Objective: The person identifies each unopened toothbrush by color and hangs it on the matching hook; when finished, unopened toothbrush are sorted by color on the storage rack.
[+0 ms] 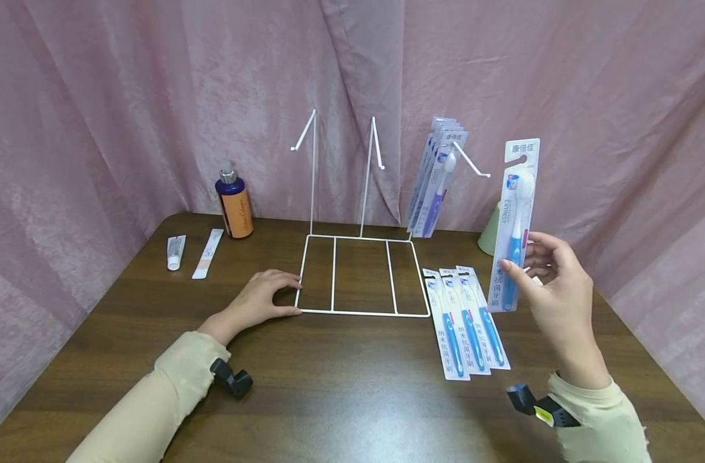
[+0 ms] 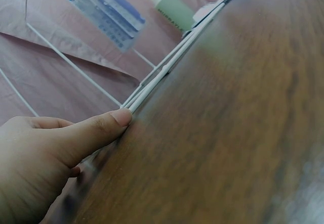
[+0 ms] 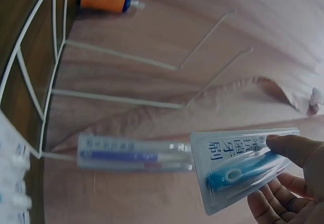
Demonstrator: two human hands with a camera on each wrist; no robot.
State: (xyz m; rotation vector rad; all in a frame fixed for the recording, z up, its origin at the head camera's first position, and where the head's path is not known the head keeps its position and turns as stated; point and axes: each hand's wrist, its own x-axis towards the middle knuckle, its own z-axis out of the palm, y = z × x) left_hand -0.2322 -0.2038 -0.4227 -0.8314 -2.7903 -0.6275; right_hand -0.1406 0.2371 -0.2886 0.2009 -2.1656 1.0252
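Note:
My right hand (image 1: 552,283) holds a packaged blue toothbrush (image 1: 513,218) upright above the table's right side, thumb on its front; the pack (image 3: 243,166) shows in the right wrist view too. A white wire display rack (image 1: 361,276) stands mid-table with three hooks; several purple toothbrush packs (image 1: 436,177) hang on its right hook. My left hand (image 1: 262,296) rests on the table with fingers on the rack's left base wire (image 2: 152,85). Three more blue toothbrush packs (image 1: 468,321) lie flat right of the rack.
A blue and orange bottle (image 1: 234,202), a small white tube (image 1: 175,252) and a slim sachet (image 1: 208,253) sit at the back left. A pale green bottle (image 1: 490,230) stands behind the rack's right. Pink curtain surrounds the wooden table (image 1: 341,386).

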